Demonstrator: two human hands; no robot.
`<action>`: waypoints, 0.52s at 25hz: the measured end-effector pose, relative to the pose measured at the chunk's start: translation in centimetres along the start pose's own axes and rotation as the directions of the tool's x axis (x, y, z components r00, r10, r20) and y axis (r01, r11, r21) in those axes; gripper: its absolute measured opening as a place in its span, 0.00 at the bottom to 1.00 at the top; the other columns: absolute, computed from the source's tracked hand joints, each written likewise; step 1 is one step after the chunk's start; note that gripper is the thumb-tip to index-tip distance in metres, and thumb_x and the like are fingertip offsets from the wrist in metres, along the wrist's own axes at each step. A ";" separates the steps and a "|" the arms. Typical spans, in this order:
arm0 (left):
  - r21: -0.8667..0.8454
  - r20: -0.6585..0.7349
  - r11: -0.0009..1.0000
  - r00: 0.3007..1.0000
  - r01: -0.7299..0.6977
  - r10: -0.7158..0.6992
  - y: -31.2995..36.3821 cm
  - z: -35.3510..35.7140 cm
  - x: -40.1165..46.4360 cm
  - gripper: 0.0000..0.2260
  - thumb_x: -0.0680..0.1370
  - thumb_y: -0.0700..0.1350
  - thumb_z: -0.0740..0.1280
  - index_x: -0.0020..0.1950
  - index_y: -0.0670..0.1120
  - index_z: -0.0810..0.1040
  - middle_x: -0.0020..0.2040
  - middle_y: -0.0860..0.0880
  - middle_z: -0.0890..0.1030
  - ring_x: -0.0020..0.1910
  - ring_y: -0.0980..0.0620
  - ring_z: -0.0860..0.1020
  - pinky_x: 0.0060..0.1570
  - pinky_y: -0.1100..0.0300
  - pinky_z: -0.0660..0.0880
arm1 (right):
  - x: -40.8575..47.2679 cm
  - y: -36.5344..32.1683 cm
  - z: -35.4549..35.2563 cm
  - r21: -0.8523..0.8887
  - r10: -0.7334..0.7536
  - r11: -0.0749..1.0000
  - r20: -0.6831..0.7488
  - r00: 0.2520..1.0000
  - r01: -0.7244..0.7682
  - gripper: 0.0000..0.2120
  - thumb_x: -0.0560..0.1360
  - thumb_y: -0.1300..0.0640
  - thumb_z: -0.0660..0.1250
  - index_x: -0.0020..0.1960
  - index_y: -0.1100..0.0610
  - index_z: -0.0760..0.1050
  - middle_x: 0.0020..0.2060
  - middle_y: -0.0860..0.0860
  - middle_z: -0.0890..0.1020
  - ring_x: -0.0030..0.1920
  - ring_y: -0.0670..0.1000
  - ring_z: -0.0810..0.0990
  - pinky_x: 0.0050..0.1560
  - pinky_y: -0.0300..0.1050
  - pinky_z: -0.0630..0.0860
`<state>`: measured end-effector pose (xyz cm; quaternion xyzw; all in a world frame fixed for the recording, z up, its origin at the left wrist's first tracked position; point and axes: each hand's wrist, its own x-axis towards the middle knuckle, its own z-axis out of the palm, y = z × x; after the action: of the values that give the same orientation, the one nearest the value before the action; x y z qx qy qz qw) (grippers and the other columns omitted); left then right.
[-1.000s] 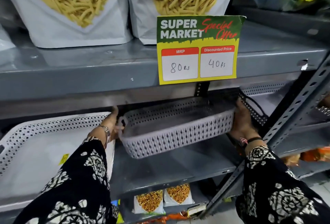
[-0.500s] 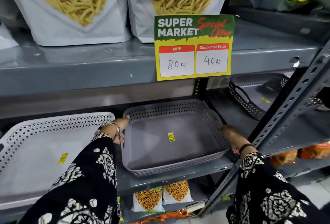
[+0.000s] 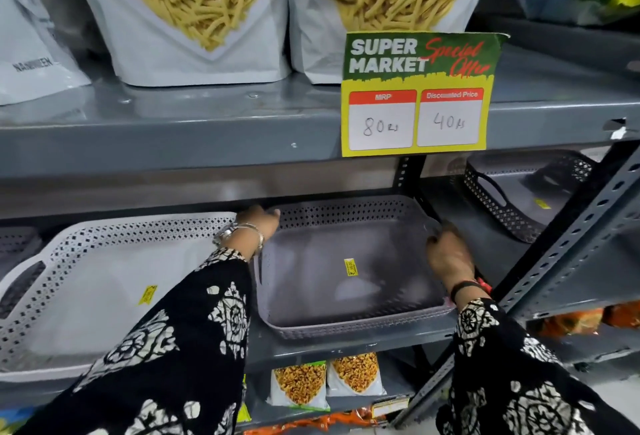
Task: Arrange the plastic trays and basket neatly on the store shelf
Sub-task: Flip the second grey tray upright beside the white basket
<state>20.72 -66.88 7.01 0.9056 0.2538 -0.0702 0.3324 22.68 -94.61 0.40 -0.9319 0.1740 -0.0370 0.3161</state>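
A grey perforated plastic tray point(image 3: 346, 282) with a yellow price sticker lies flat on the middle shelf point(image 3: 346, 343). My left hand point(image 3: 258, 223) holds its far left corner. The right rim of the tray is under the curled fingers of my right hand point(image 3: 448, 256), which is blurred. A larger white perforated tray point(image 3: 86, 292) sits to the left, partly hidden by my left sleeve. A dark perforated basket point(image 3: 519, 202) with a handle slot stands further back on the neighbouring shelf to the right.
The upper shelf point(image 3: 173, 143) hangs low over the trays and carries snack bags point(image 3: 194, 19) and a price card point(image 3: 419, 95). A slotted upright post point(image 3: 571, 244) runs diagonally at the right. Snack packets point(image 3: 325, 379) lie on the shelf below.
The grey tray went from tilted and lifted to flat on the shelf. Both hands have shifted along its sides toward the back.
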 end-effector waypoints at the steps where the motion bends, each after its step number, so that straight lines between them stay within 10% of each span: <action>1: 0.024 -0.066 0.998 0.996 -0.062 0.064 -0.4 -0.6 -0.2 0.22 0.80 0.49 0.55 0.69 0.36 0.65 0.69 0.35 0.70 0.67 0.38 0.70 0.65 0.50 0.69 | -0.9 -1.7 0.6 -0.046 -0.095 0.994 -0.006 0.995 0.095 0.20 0.76 0.61 0.57 0.67 0.65 0.64 0.62 0.68 0.73 0.62 0.66 0.73 0.61 0.56 0.71; 5: 0.416 -0.351 0.872 0.839 -0.258 0.416 -6.9 -2.4 0.3 0.23 0.78 0.47 0.52 0.69 0.36 0.66 0.67 0.34 0.72 0.65 0.37 0.71 0.66 0.45 0.67 | -5.6 -8.4 4.6 -0.026 -0.402 0.912 0.140 0.905 0.409 0.16 0.79 0.56 0.53 0.61 0.65 0.68 0.57 0.67 0.77 0.58 0.65 0.75 0.56 0.56 0.72; 9: 0.506 -0.322 0.844 0.870 -0.176 0.374 -16.5 -5.5 0.9 0.25 0.80 0.44 0.54 0.76 0.41 0.54 0.77 0.43 0.57 0.77 0.44 0.55 0.76 0.48 0.47 | -10.1 -12.7 9.2 -0.041 -0.502 0.845 0.284 0.817 0.533 0.22 0.80 0.53 0.50 0.69 0.64 0.62 0.67 0.64 0.70 0.67 0.63 0.69 0.65 0.57 0.67; 13: 0.519 -0.406 0.840 0.819 -0.159 0.406 -23.8 -9.3 2.1 0.24 0.78 0.43 0.54 0.73 0.38 0.61 0.75 0.39 0.63 0.75 0.40 0.60 0.74 0.44 0.47 | -14.0 -16.0 13.2 0.020 -0.482 0.861 0.347 0.804 0.508 0.27 0.79 0.48 0.51 0.73 0.62 0.56 0.71 0.62 0.65 0.71 0.61 0.64 0.70 0.54 0.62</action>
<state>10.05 -44.62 0.06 0.9725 0.1651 0.1604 0.0363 16.77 -70.31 0.02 -0.9479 -0.1312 0.0500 0.2859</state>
